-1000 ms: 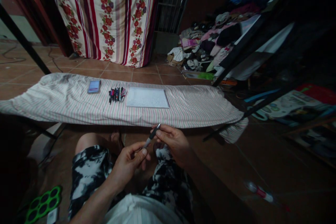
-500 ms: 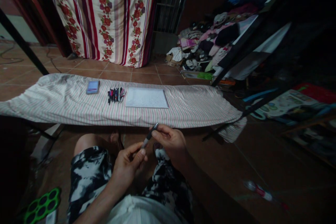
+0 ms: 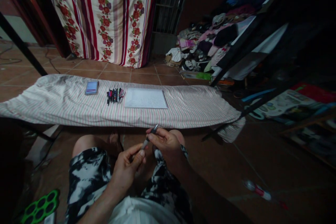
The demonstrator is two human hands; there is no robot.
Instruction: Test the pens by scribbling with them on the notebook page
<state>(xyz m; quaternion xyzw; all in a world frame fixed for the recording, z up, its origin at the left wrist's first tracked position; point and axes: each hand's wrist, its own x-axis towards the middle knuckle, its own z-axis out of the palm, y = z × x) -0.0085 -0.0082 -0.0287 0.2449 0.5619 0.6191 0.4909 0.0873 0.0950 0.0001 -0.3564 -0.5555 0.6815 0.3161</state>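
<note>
Pen [image 3: 145, 143], slim and grey-barrelled with a dark grip section and a shiny tapered end, slants up and away between two bare hands over the seated person's lap. The left hand [image 3: 128, 164] pinches the lower, grey part between thumb and fingers; the right hand [image 3: 166, 144] grasps the dark part near the shiny end, thumb on top. The light is dim and the fingers cover much of it, so I cannot tell whether anything on the pen is being turned or pulled.

Beyond the hands, on a pale cloth with thin pink and green stripes [image 3: 190, 103], lie a white spiral-bound pad [image 3: 146, 98], a row of mostly dark pens [image 3: 114, 96] just to its left, and a small grey device with a lit bluish screen [image 3: 91, 87] farther left.

The step in hand looks like two-handed handling of the pen, held clear of the cloth. Any next change of grip would call for one pinch to keep firm while the other loosens, as the narrow barrel could easily roll or slip.
</note>
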